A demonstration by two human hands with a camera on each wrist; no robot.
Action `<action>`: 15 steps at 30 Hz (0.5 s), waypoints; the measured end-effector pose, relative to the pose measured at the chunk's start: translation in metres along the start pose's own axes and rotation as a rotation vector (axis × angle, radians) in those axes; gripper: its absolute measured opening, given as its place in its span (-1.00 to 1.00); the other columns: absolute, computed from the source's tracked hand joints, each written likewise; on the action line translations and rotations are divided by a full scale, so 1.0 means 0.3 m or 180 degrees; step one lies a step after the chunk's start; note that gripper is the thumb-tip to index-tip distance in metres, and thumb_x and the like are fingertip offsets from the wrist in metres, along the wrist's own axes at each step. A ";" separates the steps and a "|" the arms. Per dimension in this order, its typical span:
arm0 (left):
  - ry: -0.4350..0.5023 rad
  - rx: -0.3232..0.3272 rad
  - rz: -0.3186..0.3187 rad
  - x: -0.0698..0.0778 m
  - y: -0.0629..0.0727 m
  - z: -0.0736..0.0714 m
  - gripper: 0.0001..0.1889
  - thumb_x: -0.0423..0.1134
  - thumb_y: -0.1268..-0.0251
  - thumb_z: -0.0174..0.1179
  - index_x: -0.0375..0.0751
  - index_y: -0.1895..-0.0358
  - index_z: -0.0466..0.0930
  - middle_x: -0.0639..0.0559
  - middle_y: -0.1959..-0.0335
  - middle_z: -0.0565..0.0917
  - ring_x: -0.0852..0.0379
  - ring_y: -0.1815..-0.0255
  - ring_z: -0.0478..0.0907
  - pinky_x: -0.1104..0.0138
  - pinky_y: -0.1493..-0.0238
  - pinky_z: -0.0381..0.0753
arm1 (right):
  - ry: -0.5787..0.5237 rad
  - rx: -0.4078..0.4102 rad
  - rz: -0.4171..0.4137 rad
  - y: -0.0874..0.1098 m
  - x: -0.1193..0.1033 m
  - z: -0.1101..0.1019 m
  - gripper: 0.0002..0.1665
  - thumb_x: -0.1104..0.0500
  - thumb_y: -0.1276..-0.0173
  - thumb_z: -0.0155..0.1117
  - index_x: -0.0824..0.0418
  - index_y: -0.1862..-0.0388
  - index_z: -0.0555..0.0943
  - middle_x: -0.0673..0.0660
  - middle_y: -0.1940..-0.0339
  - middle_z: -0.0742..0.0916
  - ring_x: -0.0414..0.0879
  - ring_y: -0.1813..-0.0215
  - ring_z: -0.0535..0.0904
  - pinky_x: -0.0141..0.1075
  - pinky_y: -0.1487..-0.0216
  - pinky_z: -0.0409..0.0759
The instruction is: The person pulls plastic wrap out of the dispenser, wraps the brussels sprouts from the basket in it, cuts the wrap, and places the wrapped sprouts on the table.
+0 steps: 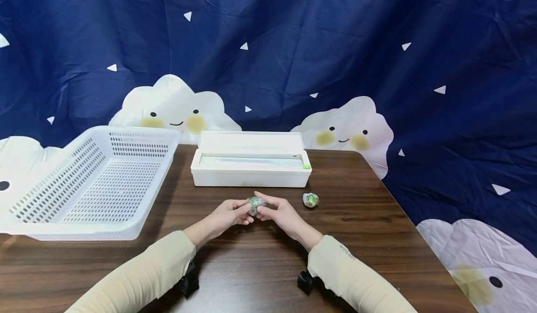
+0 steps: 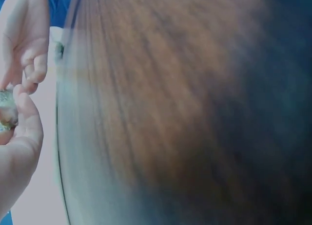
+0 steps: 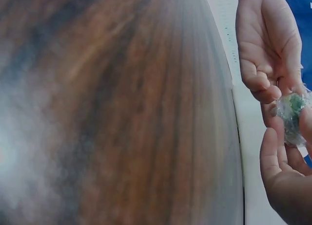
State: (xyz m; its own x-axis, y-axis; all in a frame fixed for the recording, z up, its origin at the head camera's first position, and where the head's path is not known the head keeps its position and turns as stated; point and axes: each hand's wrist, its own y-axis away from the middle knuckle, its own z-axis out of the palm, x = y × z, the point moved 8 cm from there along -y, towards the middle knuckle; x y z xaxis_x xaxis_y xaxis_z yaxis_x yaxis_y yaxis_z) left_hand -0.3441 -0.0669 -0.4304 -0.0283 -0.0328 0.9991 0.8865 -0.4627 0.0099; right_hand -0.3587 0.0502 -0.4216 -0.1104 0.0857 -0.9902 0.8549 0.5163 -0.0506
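Observation:
Over the table, my left hand (image 1: 222,216) and right hand (image 1: 286,214) meet at a small green lump wrapped in clear plastic film (image 1: 257,204). Both hold it between thumb and fingers, the left from its left side and the right from its right. In the right wrist view, crinkled film shows around the green of the wrapped lump (image 3: 293,110); fingers cover part of it. A second wrapped green lump (image 1: 311,200) lies on the table, right of my right hand. What is inside the film cannot be made out.
Behind the hands stands a long white cling film dispenser (image 1: 251,178), its lid (image 1: 251,141) raised, with a green slider at its right end. A large white perforated basket (image 1: 157,182) sits at the left of the brown wooden table (image 1: 356,238). A blue curtain hangs behind.

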 end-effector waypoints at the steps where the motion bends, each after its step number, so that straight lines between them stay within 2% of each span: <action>1: -0.0018 -0.0007 -0.0014 -0.002 0.001 0.001 -0.48 -0.28 -0.45 -0.10 -0.63 -0.28 0.07 -0.15 0.20 0.58 0.20 0.33 0.55 0.38 0.21 0.54 | 0.0020 0.0044 -0.0010 -0.001 0.000 -0.003 -0.43 0.31 -0.33 0.14 0.36 -0.31 0.29 0.27 -0.03 0.57 -0.12 0.24 0.58 -0.26 0.15 0.55; 6: -0.0092 -0.0023 0.0014 0.001 0.003 0.004 -0.37 -0.13 -0.46 -0.11 -0.51 -0.36 -0.06 -0.24 0.09 0.55 0.14 0.34 0.57 0.34 0.23 0.55 | -0.0002 0.0222 0.0020 0.001 -0.002 -0.011 -0.49 0.33 -0.30 0.17 0.38 -0.23 0.39 0.24 0.05 0.61 -0.15 0.28 0.58 -0.29 0.18 0.55; 11: -0.0238 -0.0079 0.0103 0.007 0.002 0.014 -0.45 -0.20 -0.45 -0.09 -0.59 -0.29 0.09 -0.26 0.15 0.58 0.16 0.38 0.56 0.35 0.27 0.56 | -0.0025 0.0281 -0.0005 0.005 -0.013 -0.004 -0.49 0.32 -0.28 0.19 0.41 -0.21 0.40 0.24 -0.07 0.53 -0.14 0.30 0.58 -0.28 0.19 0.56; 15: -0.0390 -0.0126 0.0188 0.013 0.001 0.026 -0.55 -0.24 -0.47 -0.16 -0.64 -0.17 0.25 -0.31 0.22 0.57 0.19 0.42 0.54 0.36 0.30 0.56 | -0.0092 0.0274 -0.0032 0.005 -0.017 0.003 -0.45 0.34 -0.28 0.20 0.41 -0.24 0.36 0.26 -0.03 0.52 -0.13 0.34 0.57 -0.29 0.22 0.56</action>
State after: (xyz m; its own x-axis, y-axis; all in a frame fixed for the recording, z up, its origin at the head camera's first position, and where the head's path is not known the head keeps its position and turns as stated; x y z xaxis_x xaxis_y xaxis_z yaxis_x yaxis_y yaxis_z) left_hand -0.3404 -0.0602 -0.4262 0.0821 0.0464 0.9955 0.8660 -0.4977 -0.0482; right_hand -0.3564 0.0499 -0.4169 -0.1056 0.0555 -0.9929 0.8944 0.4417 -0.0704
